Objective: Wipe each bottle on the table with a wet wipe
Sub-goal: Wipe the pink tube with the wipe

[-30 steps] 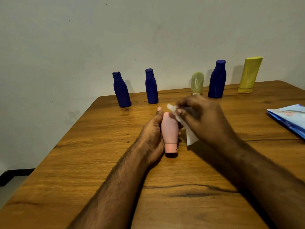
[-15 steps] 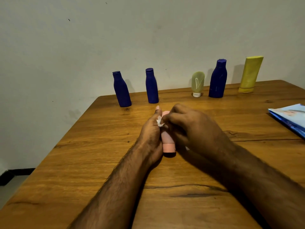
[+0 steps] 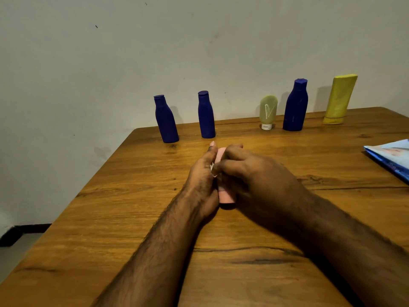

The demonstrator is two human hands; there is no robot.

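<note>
The left hand [image 3: 204, 173] is gripping the pink bottle [image 3: 225, 197]. The right hand [image 3: 254, 173] is curling around it, pressing the wet wipe [image 3: 213, 170]. What the bottles are containing cannot be told.

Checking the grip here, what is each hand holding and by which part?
Left hand grips the pink bottle along its side; right hand presses the wet wipe around its body.

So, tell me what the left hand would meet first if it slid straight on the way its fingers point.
Probably the second dark blue plastic bottle from the left, standing at the far edge of the wooden table. The left hand, holding the small pink bottle, points that way over bare wood, though depth is hard to judge.
</note>
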